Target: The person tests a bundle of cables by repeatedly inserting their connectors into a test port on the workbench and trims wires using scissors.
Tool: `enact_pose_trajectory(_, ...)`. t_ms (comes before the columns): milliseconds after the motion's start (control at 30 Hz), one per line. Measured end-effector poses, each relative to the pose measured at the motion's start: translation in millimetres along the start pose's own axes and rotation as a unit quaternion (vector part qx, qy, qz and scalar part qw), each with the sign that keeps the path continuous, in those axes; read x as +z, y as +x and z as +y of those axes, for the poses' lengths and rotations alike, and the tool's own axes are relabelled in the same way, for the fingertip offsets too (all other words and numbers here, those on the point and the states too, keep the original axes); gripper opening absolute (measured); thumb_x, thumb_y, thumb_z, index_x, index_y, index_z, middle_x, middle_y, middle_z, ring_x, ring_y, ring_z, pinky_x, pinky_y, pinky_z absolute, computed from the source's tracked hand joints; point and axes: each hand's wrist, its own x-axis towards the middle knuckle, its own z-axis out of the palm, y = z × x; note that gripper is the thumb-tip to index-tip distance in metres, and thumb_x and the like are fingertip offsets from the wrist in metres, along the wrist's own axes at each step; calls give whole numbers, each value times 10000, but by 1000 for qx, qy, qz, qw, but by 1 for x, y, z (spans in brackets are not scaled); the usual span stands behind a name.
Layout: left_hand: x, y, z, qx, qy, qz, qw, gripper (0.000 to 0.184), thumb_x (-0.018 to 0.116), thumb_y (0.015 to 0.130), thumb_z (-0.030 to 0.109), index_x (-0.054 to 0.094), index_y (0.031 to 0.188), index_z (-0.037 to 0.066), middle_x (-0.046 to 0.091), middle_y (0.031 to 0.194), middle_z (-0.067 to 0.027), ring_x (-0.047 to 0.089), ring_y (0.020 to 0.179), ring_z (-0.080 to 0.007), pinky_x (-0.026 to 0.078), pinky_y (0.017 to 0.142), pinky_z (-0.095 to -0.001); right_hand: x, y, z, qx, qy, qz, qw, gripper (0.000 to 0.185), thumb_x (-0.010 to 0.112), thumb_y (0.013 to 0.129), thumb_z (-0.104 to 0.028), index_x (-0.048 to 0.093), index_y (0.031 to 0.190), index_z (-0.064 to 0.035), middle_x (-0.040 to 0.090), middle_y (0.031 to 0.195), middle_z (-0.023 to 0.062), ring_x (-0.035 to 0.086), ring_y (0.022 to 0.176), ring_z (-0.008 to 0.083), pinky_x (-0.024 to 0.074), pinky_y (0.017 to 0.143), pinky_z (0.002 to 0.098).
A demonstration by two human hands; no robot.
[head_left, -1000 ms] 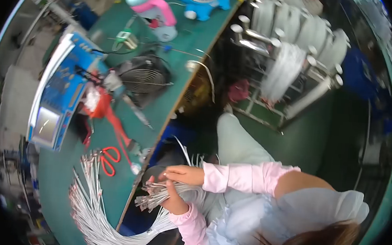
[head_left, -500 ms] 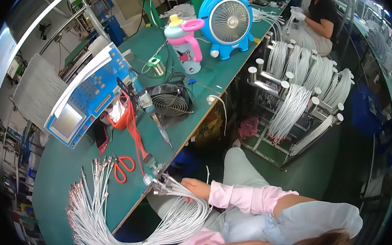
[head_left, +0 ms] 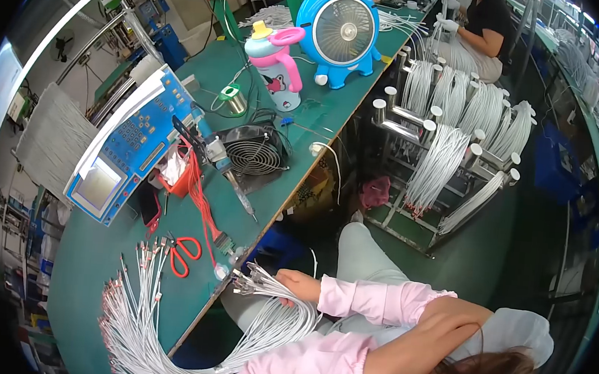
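My right hand (head_left: 297, 286) is closed around the connector end of a bundle of white cables (head_left: 270, 339), at the front edge of the green table. The bundle loops down from this hand and back onto the tabletop, where its other connector ends fan out. My left arm is folded back across my body. My left hand (head_left: 424, 348) lies over my bare right upper arm, just above the pink sleeve, with fingers stretched and no object visible in it. Red-handled scissors (head_left: 183, 256) and a connector on red wires (head_left: 225, 243) lie near the bundle.
On the green table (head_left: 95, 276) stand a blue tester (head_left: 123, 145), a soldering iron (head_left: 239, 193), a black fan (head_left: 254, 157), a solder spool (head_left: 233, 100), a pink bottle (head_left: 279, 73) and a blue fan (head_left: 345, 32). A cable rack (head_left: 409, 220) stands right; a co-worker (head_left: 484, 36) sits beyond.
My left hand has moved up from low in front of me onto my right upper arm, bringing more of its sleeve into view. My right hand keeps hold of the cables.
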Motion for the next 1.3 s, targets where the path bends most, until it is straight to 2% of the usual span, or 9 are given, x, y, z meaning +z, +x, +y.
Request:
enact_pose_trajectory(100, -17, 5, 15, -171, -178, -124, 961, 524, 585, 661, 19, 364, 1135, -15, 324, 1217, -208, 431, 1035, -348, 388, 824, -362, -1, -3, 2, -2, 6, 6, 1000, 284, 275, 908, -242, 457, 850, -32, 532, 603, 63, 507, 470, 119, 439, 456, 228)
enact_pose_trajectory(267, -21, 3, 11, -275, -217, -167, 922, 474, 558, 670, -14, 377, 1108, -14, 329, 1213, -208, 455, 1000, -340, 404, 808, -314, -4, -4, 5, 9, 4, 3, 1000, 286, 267, 909, -237, 456, 844, -32, 532, 606, 61, 508, 474, 119, 441, 464, 229)
enact_pose_trajectory(533, 59, 6, 1, -199, -201, -224, 933, 418, 562, 690, 14, 410, 1078, -14, 369, 1171, -201, 473, 973, -327, 408, 800, -324, -5, -8, 0, 10, 0, -2, 1000, 291, 261, 911, -233, 458, 840, -32, 532, 609, 63, 504, 477, 121, 436, 470, 229)
enact_pose_trajectory(633, 119, 2, -6, -166, -192, -238, 937, 397, 564, 697, 24, 423, 1067, -14, 384, 1155, -199, 480, 963, -322, 410, 797, -327, -4, -8, -1, 16, 1, -2, 1000, 288, 262, 912, -230, 459, 838, -32, 531, 609, 63, 503, 478, 122, 433, 471, 229)
enact_pose_trajectory(700, 130, 32, 8, -142, -184, -250, 940, 384, 565, 702, 31, 431, 1059, -15, 394, 1144, -197, 485, 956, -319, 411, 795, -330, -4, -9, -4, 18, 6, 2, 1000, 285, 264, 912, -226, 459, 834, -34, 528, 607, 62, 501, 478, 123, 430, 473, 227)
enact_pose_trajectory(933, 94, 9, 15, -53, -164, -265, 949, 339, 569, 719, 55, 460, 1033, -15, 429, 1107, -191, 501, 932, -307, 415, 788, -339, -4, -5, 0, 21, 20, 4, 1000, 259, 292, 904, -212, 464, 814, -42, 518, 591, 48, 495, 473, 105, 417, 451, 210)
enact_pose_trajectory(1133, 147, 52, -6, -2, -98, -210, 973, 304, 573, 734, 75, 485, 1010, -15, 460, 1076, -186, 514, 911, -298, 418, 781, -346, -3, -7, -5, 60, -14, -51, 997, 240, 295, 902, -206, 456, 822, -46, 513, 600, 53, 500, 494, 115, 429, 472, 223)
enact_pose_trajectory(1233, 54, 54, 7, 11, -70, -173, 982, 287, 575, 741, 86, 498, 998, -16, 475, 1060, -183, 521, 901, -293, 420, 778, -350, 0, -7, -5, 73, 14, -8, 997, 247, 296, 900, -214, 452, 814, -43, 507, 588, 53, 493, 495, 114, 425, 471, 221)
enact_pose_trajectory(1300, -2, 43, 19, 18, -57, -159, 986, 277, 576, 746, 92, 506, 991, -16, 485, 1049, -182, 526, 894, -289, 421, 776, -352, 0, -7, -4, 81, 18, -18, 996, 248, 297, 900, -217, 451, 811, -43, 506, 585, 53, 490, 491, 113, 422, 469, 220)
